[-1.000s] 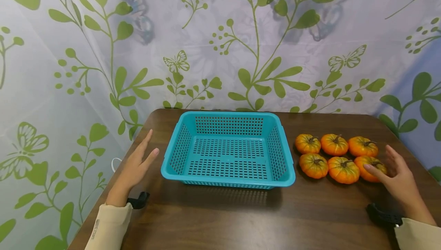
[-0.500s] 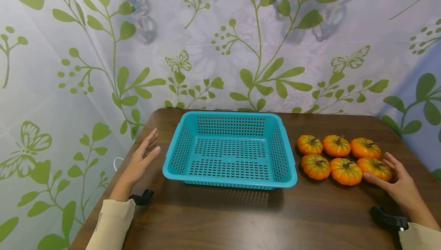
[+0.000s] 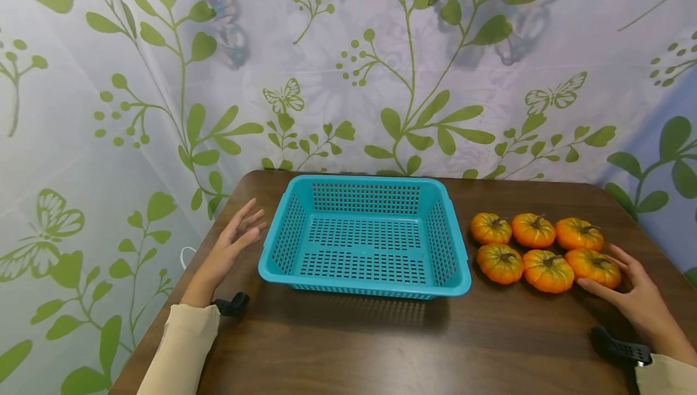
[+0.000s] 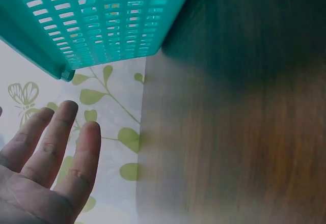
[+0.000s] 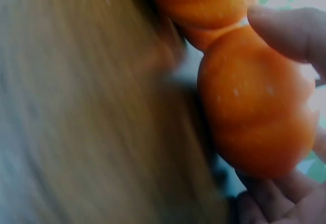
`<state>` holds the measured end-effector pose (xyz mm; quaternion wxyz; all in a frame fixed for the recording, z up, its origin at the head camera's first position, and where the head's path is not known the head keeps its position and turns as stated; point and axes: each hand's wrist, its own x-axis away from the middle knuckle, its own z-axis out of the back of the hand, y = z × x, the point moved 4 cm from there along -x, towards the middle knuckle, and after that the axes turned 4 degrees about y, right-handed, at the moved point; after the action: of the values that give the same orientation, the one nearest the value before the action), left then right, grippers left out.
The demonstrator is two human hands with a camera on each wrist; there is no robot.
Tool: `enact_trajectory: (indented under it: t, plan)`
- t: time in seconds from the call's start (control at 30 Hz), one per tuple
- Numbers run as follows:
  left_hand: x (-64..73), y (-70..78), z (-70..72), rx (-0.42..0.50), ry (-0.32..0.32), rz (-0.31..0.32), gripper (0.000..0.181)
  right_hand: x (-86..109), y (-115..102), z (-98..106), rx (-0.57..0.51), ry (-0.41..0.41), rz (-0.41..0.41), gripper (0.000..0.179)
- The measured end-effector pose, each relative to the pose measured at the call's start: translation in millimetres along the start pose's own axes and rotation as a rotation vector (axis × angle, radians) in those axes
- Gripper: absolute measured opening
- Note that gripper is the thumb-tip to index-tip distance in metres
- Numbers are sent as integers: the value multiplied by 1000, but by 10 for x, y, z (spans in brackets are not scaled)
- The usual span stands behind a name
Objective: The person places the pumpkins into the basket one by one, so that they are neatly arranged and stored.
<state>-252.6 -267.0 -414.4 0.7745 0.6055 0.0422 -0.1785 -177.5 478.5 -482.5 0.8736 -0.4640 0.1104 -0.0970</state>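
My right hand (image 3: 642, 301) is at the small orange pumpkin (image 3: 592, 268) at the front right of a group, thumb on its near side and fingers round its far side. In the right wrist view that pumpkin (image 5: 254, 107) sits between thumb (image 5: 290, 33) and curled fingers, against a neighbouring pumpkin (image 5: 204, 2). My left hand (image 3: 224, 256), holding nothing, is raised beside the left side of a turquoise plastic basket (image 3: 365, 287), fingers spread. The left wrist view shows its loosely extended fingers (image 4: 53, 142) below the basket's slotted wall (image 4: 102, 25).
More pumpkins (image 3: 547, 271) form two short rows to the right of the basket on a brown wooden table (image 3: 381, 352). A curtain (image 3: 348, 80) with leaves and butterflies hangs behind and to the left. Each wrist wears a black strap (image 3: 621, 346).
My right hand has closed in around the front right pumpkin. My left hand has shifted slightly right, nearer the basket, its fingers turning inward. The view has shifted a little.
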Motion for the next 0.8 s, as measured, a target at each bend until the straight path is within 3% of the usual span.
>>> enact_trajectory:
  t: [0.4,0.8]
  plan:
    - [-111,-99,-19,172,-85,40,71,-17,71,70,33,-46,-45,103]
    - [-201,-180,-54,140,-112,113,70,-12,135,93,46,-48,-60,98]
